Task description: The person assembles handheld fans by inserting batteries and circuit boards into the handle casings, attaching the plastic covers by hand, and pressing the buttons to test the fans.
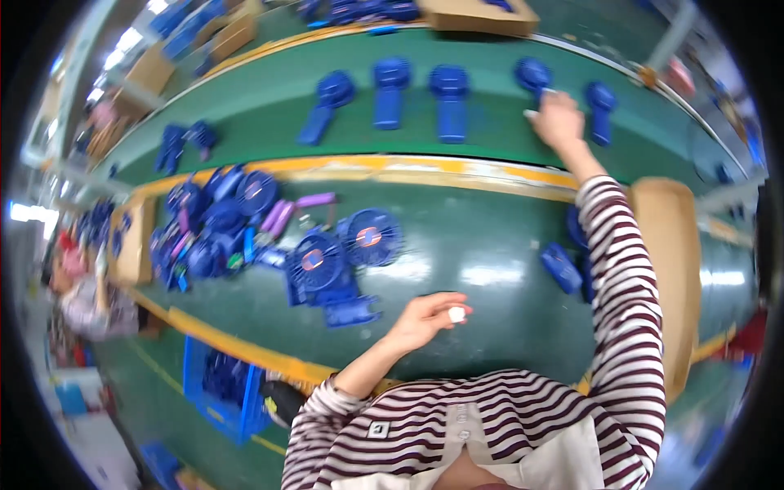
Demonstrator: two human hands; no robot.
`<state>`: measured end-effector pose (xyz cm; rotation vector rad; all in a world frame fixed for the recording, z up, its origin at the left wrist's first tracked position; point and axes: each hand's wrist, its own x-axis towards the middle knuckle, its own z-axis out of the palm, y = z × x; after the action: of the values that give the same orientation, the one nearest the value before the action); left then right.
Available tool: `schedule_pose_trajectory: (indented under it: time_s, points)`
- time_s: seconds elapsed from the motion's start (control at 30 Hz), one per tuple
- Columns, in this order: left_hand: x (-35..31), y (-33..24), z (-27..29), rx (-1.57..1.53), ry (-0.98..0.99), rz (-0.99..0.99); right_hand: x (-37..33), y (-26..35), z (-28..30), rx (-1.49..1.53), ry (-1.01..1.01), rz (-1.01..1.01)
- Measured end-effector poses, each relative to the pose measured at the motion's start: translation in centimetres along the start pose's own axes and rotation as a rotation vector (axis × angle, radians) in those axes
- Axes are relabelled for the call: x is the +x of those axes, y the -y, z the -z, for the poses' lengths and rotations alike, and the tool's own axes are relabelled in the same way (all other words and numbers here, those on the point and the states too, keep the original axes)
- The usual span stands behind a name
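Observation:
My right hand (559, 121) reaches far out over the green conveyor belt. Its fingers, with white at the tips, close round the handle end of a blue handheld fan (532, 73); motion smears the grip. Another blue handheld fan (601, 102) lies just right of it. Low over the near table, my left hand (425, 318) has its fingers curled together. Something white shows at its fingertips, and whether this is a finger cover or a held piece I cannot make out. Left of that hand lie blue round fan grilles (371, 237) and a blue handle shell (351, 312).
Several more blue fans, such as one handheld fan (451, 102), lie along the conveyor belt (498, 135). A heap of blue fan parts (216, 216) fills the table's left. At right stand a cardboard box (665, 269) and a blue part (561, 267). A blue crate (224, 388) is below.

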<state>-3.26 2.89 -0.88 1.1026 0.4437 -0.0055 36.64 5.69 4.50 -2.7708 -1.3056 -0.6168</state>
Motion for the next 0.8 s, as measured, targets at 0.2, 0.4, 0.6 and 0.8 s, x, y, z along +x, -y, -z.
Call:
schedule_pose_trajectory:
  time_s: [0.2,0.4,0.6,0.8]
  points:
    - [-0.5,-0.4,-0.2,0.04,-0.125,-0.011,-11.8,-2.1,6.0,0.389,-0.363,-0.064]
    - [1.3,-1.1,-2.2,0.099,-0.068,0.068,-25.4,-5.1,7.0,0.312,-0.025,-0.299]
    - [1.8,-0.9,-5.3,0.132,-0.012,0.092,-26.7,-5.6,7.0,0.422,0.075,-0.405]
    - [1.4,-0.9,-6.0,0.127,-0.038,0.097,-27.3,-4.0,8.5,0.738,0.039,-0.589]
